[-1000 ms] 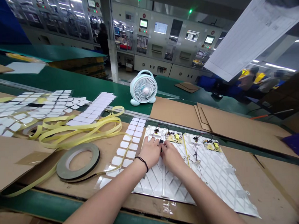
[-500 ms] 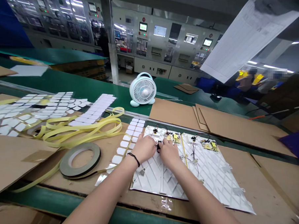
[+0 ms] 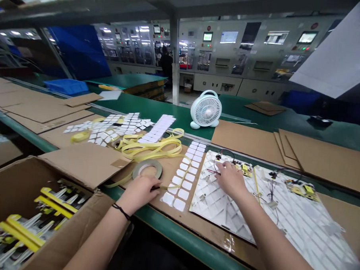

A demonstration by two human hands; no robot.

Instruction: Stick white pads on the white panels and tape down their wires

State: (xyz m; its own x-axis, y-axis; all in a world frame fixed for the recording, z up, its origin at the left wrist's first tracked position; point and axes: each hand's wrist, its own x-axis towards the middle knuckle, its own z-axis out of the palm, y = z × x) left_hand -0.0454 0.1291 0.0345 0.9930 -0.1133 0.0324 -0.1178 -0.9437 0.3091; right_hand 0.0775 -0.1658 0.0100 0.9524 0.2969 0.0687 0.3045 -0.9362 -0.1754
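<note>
My right hand (image 3: 231, 179) rests over the upper part of the left white ribbed panel (image 3: 214, 198). Its bent fingers are at thin red and black wires (image 3: 213, 171), whose ends stick out to the left. The palm hides whatever lies beneath it. My left hand (image 3: 141, 192) hovers by the lower edge of the tape roll (image 3: 159, 169), fingers loosely curled with a gap between thumb and forefinger; nothing shows in it. A second white panel (image 3: 301, 224) with wires and a yellow-topped circuit board (image 3: 304, 190) lies to the right.
Sheets of white stickers (image 3: 184, 177) and loops of yellow tape (image 3: 155, 150) lie on cardboard. An open carton (image 3: 89, 218) at lower left contains yellow-and-white parts (image 3: 23, 231). Behind stand a small fan (image 3: 207, 110) and flat cardboard sheets (image 3: 331, 153).
My left hand has left the black part on the panel and moved left to the tape roll. My right hand stays over the panel. The view has turned left, bringing the carton into sight.
</note>
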